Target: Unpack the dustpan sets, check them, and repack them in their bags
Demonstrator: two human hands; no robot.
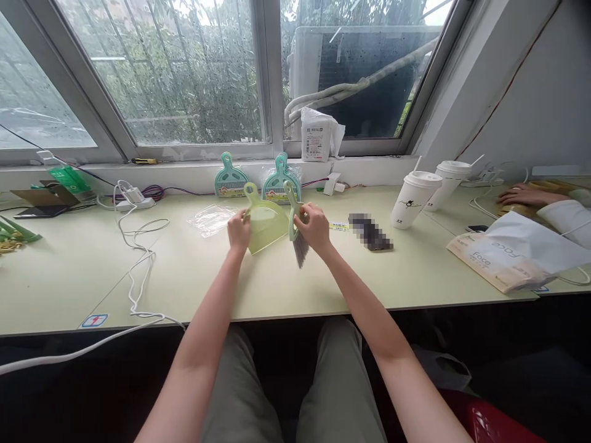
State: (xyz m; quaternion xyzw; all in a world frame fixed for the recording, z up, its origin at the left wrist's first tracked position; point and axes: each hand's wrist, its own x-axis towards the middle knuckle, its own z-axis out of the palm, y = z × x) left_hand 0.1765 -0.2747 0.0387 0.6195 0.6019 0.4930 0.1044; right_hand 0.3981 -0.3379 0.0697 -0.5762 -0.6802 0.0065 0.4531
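My left hand (239, 232) is closed on the left edge of a pale green dustpan (266, 225), held tilted above the table with its ringed handle pointing up. My right hand (314, 226) grips a small hand brush (300, 251) of matching green, its grey bristles hanging downward. The brush is just right of the dustpan. Behind them, two teal dustpan sets (231, 178) lean against the window ledge, the right one in clear wrapping. A crumpled clear plastic bag (211, 220) lies left of my left hand.
White cables (133, 271) cross the table at left. Right of my hands lie a pixelated dark object (370, 232), two lidded paper cups (415, 200) with straws and a paper bag (503, 258). Another person's hand (529, 195) rests at far right. A tissue pack (316, 140) stands on the ledge.
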